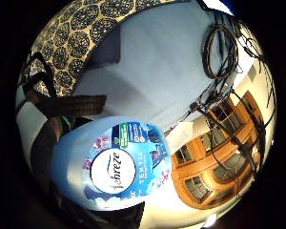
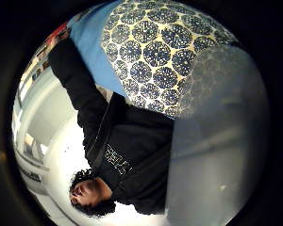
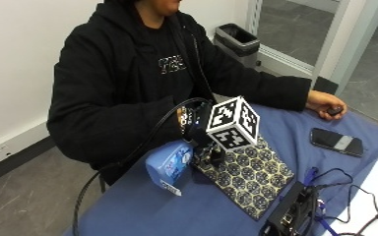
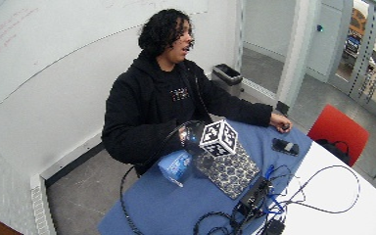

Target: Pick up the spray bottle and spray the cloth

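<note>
In the outside view, a person in a black hooded top is seated at a surface (image 3: 176, 211) covered in blue, and the gloved right hand (image 3: 199, 129) is seen raised above its near edge, mostly hidden behind the marker cube. A pale blue Febreze spray bottle (image 3: 169, 164) is held tilted at that hand, its base pointing down toward the surface and its upper part hidden by the hand; the grip appears closed round the top of the bottle, though the fingers themselves cannot be made out. Just beside the bottle, a patterned cloth (image 3: 251, 174) with dark blue medallions on a pale ground is laid flat on the surface. The bare left hand (image 3: 325, 104) is rested at the far side, closed over a small dark object, and a smartphone (image 3: 336, 141) is lying near it. A black bin (image 3: 240, 40) is seen by the wall behind. In the wide outside view the same layout is shown: the bottle (image 4: 176, 166) is tilted beside the cloth (image 4: 232, 171), under the right hand (image 4: 194, 134), and a red chair (image 4: 337, 129) is placed past the surface's far end. In the little finger side palm view, the bottle's labelled body (image 1: 117, 164) is seen close to the palm, with the cloth (image 1: 81, 33) and the blue surface (image 1: 162, 67) beyond it. In the thumb side palm view, the cloth (image 2: 155, 52) is seen beside a large grey blurred shape that cannot be identified.
</note>
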Tool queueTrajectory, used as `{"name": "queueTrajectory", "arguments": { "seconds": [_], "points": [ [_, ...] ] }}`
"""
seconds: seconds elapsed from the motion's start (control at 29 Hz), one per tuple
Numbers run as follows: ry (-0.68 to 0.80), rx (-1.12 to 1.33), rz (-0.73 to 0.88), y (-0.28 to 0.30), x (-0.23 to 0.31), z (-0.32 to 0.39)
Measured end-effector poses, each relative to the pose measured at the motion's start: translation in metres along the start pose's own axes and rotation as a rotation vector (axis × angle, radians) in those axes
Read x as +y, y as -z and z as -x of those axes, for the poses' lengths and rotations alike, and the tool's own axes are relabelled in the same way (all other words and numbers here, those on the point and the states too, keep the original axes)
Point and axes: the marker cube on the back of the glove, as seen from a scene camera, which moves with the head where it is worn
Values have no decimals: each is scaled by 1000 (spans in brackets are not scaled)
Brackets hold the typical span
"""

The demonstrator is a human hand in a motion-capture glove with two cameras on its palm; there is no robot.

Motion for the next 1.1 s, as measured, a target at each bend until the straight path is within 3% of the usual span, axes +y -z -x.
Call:
{"name": "queueTrajectory", "arguments": {
  "seconds": [0.38, 0.55, 0.83, 1.1],
  "points": [
    [-42, 19, 143, -17, -34, 10],
    [11, 5, 126, -6, -35, 23],
    [338, -4, -280, 70, -24, 74],
    [662, -264, -605, 125, -44, 127]
  ]
}}
